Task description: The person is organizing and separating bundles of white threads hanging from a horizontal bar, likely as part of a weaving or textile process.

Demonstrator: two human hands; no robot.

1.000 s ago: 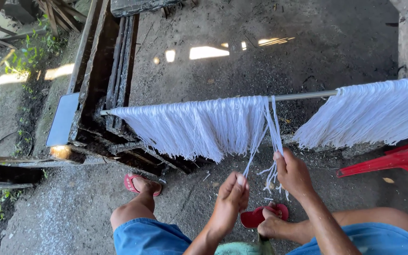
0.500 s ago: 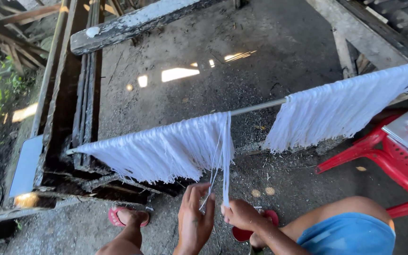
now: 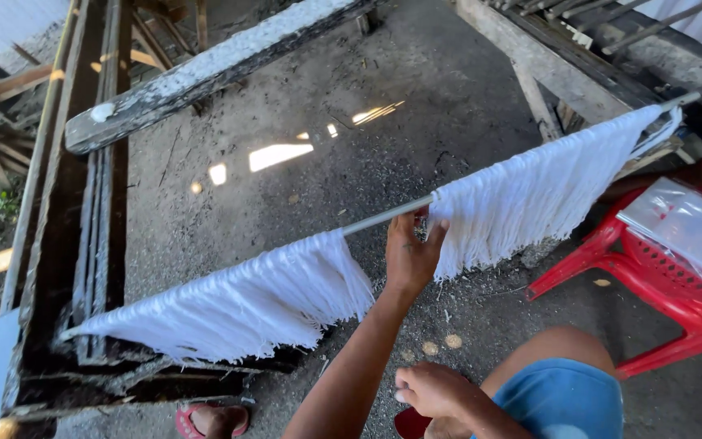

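A thin grey rod (image 3: 383, 216) runs from lower left to upper right, and white threads hang over it in two bunches. The left bunch (image 3: 245, 301) and the right bunch (image 3: 530, 195) are separated by a bare stretch of rod. My left hand (image 3: 410, 256) is raised to that gap. Its fingers curl around the rod and the inner edge of the right bunch, with the thumb pressed on the threads. My right hand (image 3: 434, 392) hangs low beside my knee in blue shorts (image 3: 562, 402), fingers curled in; I see nothing clear in it.
A dark wooden frame (image 3: 83, 244) holds the rod's left end. A weathered beam (image 3: 221, 69) crosses the concrete floor behind. A red plastic chair (image 3: 652, 284) with a clear plastic bag (image 3: 692, 232) stands at right. My feet in red sandals (image 3: 209, 420) are below.
Both hands were low, pulling a strand down between the bunches. Now my left hand is up at the rod against the right bunch, and my right hand has dropped near my knee. The view shifted left.
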